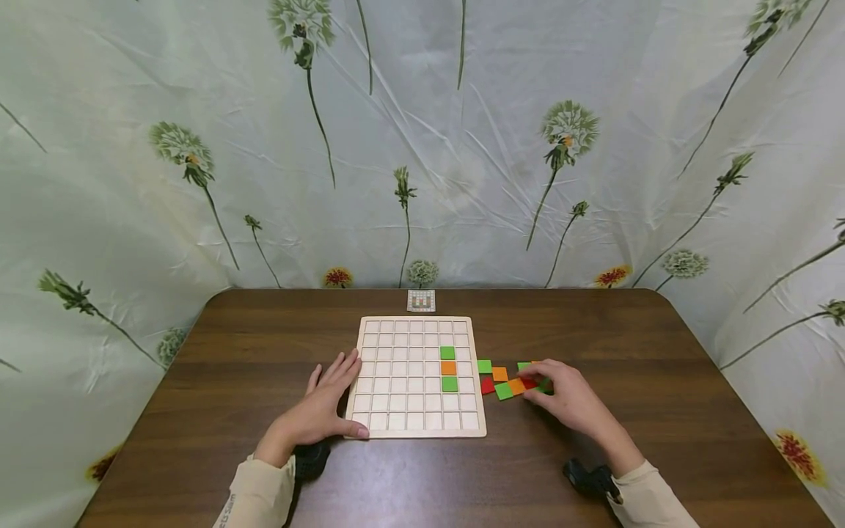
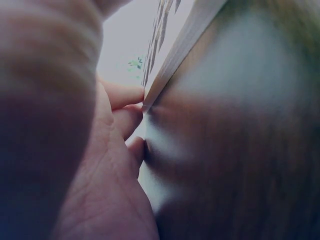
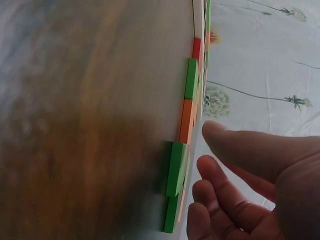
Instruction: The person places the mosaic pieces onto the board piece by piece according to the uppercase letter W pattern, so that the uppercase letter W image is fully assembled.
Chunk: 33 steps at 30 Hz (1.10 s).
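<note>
A pale wooden grid board (image 1: 397, 402) lies on the table. One of its columns, right of the middle, holds a green tile (image 1: 447, 353), an orange tile (image 1: 448, 368) and another green tile (image 1: 450, 383). My left hand (image 1: 317, 412) rests along the board's left side, fingertips at its edge and thumb at the near left corner. Over the loose tiles to the right hovers my right hand (image 1: 569, 396), thumb and fingers apart. Nothing shows between them in the right wrist view, where a green tile (image 3: 174, 169) lies close by. The hand hides some tiles.
Loose tiles lie right of the board, among them a red tile (image 1: 487, 386) and an orange tile (image 1: 499, 374). A small printed card (image 1: 421, 301) with a grid pattern sits behind the board. Flower-printed cloth (image 1: 422, 147) hangs behind the brown table (image 1: 264, 330).
</note>
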Tool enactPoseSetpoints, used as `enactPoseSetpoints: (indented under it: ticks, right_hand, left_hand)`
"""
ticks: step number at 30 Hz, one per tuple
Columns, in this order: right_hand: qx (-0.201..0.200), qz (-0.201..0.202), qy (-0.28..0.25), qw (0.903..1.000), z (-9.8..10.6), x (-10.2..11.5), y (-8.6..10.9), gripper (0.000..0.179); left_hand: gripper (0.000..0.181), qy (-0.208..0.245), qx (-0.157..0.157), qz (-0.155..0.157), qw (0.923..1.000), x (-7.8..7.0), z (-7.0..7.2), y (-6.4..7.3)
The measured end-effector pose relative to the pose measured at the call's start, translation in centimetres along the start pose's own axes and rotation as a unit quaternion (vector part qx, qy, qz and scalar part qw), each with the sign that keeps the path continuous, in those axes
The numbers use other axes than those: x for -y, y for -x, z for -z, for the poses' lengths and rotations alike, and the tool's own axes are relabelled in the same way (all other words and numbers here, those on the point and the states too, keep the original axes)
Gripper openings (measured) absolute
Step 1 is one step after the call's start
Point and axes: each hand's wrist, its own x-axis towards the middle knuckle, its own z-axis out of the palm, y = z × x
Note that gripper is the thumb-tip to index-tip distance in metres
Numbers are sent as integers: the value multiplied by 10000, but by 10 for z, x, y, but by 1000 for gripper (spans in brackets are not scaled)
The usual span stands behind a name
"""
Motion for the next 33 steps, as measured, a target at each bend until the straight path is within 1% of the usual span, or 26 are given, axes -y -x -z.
enactPoseSetpoints:
  ticks: [3, 6, 12, 17, 24, 28, 33]
  right_hand:
    - [-14, -60, 80, 9999, 1, -1, 0, 28]
    - [-4, -26, 213, 9998, 2, -2, -1, 27]
    - [105, -115, 477, 9987, 1, -2, -4, 27]
    - [140, -235, 500, 9984, 0, 1, -3, 26]
    - [171, -289, 521, 9981, 1, 1, -2, 26]
    - [159, -248, 597, 9978, 2, 0, -3, 25]
    - [172, -182, 670, 9974, 2, -1, -4, 22]
  left_hand:
    - [122, -51, 20, 18, 10000, 0, 0, -1]
    - [123, -67, 13, 17, 10000, 0, 1, -1]
    - [122, 11, -15, -17, 10000, -1, 1, -1]
    - [122, -3, 9, -59, 10000, 1, 0, -1]
    - [122, -25, 40, -58, 10000, 3, -2, -1]
    - [122, 9, -6, -85, 10000, 2, -1, -1]
    - [122, -6, -14, -44, 10000, 1, 0, 0]
